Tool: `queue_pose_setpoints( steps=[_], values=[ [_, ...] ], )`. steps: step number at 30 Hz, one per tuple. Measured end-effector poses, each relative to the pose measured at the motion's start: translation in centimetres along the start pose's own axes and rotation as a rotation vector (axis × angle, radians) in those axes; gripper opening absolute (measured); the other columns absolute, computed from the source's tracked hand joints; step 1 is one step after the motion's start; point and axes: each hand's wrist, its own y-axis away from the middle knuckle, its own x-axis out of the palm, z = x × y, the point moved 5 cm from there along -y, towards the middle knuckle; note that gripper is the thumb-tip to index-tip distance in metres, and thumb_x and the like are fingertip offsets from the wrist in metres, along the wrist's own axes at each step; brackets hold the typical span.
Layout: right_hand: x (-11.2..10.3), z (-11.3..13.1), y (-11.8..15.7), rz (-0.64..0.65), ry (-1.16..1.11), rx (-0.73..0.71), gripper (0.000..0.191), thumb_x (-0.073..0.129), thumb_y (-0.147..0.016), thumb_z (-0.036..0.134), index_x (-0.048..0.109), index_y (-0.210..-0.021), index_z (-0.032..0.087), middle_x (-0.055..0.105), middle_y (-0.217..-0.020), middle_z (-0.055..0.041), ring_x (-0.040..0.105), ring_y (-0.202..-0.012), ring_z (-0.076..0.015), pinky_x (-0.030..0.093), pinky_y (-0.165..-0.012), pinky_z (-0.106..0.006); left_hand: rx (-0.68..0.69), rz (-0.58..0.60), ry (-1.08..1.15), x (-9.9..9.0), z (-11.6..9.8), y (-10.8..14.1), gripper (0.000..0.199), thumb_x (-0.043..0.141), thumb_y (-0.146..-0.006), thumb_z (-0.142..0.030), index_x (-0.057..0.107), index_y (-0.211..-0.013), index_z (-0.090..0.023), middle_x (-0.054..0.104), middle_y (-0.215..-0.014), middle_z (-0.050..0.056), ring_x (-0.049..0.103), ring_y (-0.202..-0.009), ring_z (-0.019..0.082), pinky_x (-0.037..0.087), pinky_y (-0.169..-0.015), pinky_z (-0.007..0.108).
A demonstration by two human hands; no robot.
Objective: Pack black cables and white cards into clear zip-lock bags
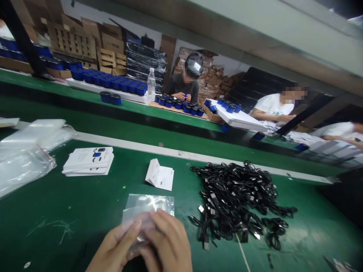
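Observation:
A transparent plastic bag point(141, 202) is between my two hands near the front edge of the green table. My left hand point(117, 243) pinches its near left part, thumb on top. My right hand point(170, 240) curls over the bag's right side, its fingers bent and slightly blurred. Whether anything lies inside the bag is hidden by the fingers. Just beyond it stands a partly opened folded white leaflet point(161, 176). To the right of my hands spreads a heap of black USB cables point(232, 200), many of them bundled.
A stack of printed white leaflets point(87, 161) lies at left, beside a pile of transparent bags point(25, 155). Across the green conveyor point(136, 124) are rows of blue-and-black round items point(113, 81) and a plastic bottle point(151, 85). Several people sit opposite.

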Motion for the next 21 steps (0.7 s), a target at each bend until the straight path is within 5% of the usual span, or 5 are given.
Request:
queue_pose_setpoints(
  steps=[8,13,17,19,21],
  values=[
    [0.4,-4.9,1.4,0.231,-0.670,0.909,0.039,0.061,-0.082,0.050,0.065,-0.102,0.018,0.068,-0.085,-0.0062,0.064,-0.073,-0.0169,0.051,-0.065,-0.026,0.011,-0.042,0.040,-0.5,-2.0,0.8,0.048,0.078,-0.058,-0.053,0.075,-0.092,-0.019,0.078,-0.086,0.002,0.071,-0.080,0.019,0.060,-0.070,0.021],
    [1.7,-4.7,1.1,0.300,-0.804,0.995,0.043,0.072,-0.069,0.056,0.059,-0.079,0.016,0.054,-0.060,0.0043,0.048,-0.050,-0.0076,0.039,-0.049,-0.017,0.050,-0.048,-0.035,-0.5,-1.4,0.1,0.054,0.077,-0.058,-0.055,0.072,-0.096,-0.017,0.077,-0.083,0.004,0.071,-0.085,0.024,0.059,-0.075,0.028],
    [0.2,-5.0,0.2,0.400,-0.590,0.994,0.044,0.064,-0.073,0.059,0.054,-0.068,0.016,0.052,-0.056,0.0029,0.046,-0.051,-0.0097,0.038,-0.050,-0.020,0.432,-0.249,-0.395,-0.9,-3.0,0.1,0.079,0.068,-0.068,-0.052,0.041,-0.135,-0.022,0.054,-0.131,0.011,0.060,-0.110,0.029,0.056,-0.079,0.032],
    [-0.7,-5.1,-0.3,0.453,-0.461,0.934,0.042,0.058,-0.080,0.055,0.056,-0.065,0.016,0.053,-0.059,0.0010,0.049,-0.056,-0.0122,0.041,-0.055,-0.022,0.655,-0.408,-0.653,-0.8,-4.1,1.0,0.069,0.065,-0.071,-0.048,0.043,-0.132,-0.024,0.046,-0.136,0.011,0.054,-0.115,0.030,0.055,-0.072,0.028],
    [-1.0,-5.0,-0.4,0.506,-0.409,0.890,0.039,0.053,-0.084,0.049,0.056,-0.062,0.016,0.055,-0.058,0.0001,0.053,-0.058,-0.0140,0.043,-0.058,-0.024,0.754,-0.390,-0.821,-0.2,-4.5,1.5,0.037,0.065,-0.073,-0.044,0.064,-0.105,-0.024,0.060,-0.116,0.008,0.061,-0.099,0.026,0.053,-0.066,0.024]
  ],
)
